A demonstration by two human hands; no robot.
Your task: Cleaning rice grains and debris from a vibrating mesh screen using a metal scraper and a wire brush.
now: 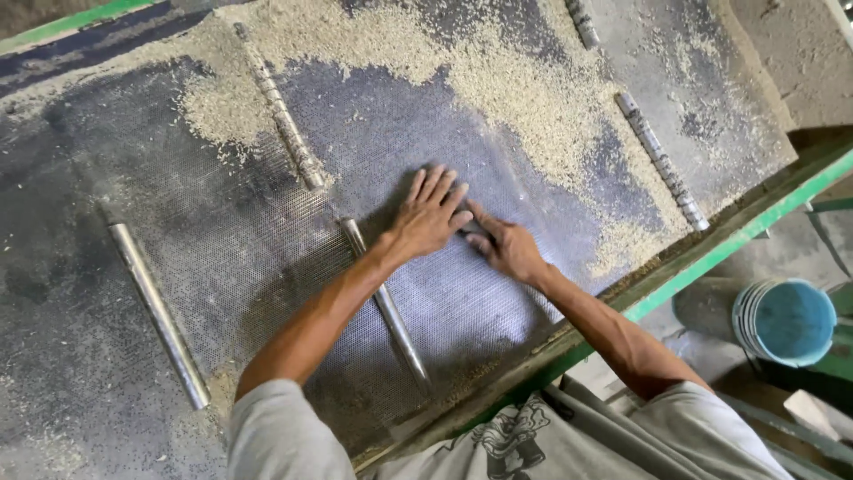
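In the head view, two hands are seen on one perforated metal screen (267,249) framed by a green rail (711,258). Five metal rods are counted on the screen: two smooth ones (160,316) at the near side and three ribbed ones (662,160) farther up. Pale grain (524,89) is spread in a broad band across the upper screen. One stack of blue buckets (786,322) is seen below the rail; nothing can be made out inside. The left hand (429,216) is laid flat with fingers spread wide on bare mesh. The right hand (506,247) is pressed down just beside it, fingers narrow, nothing held. The grain lies beyond both hands, near the fingertips.
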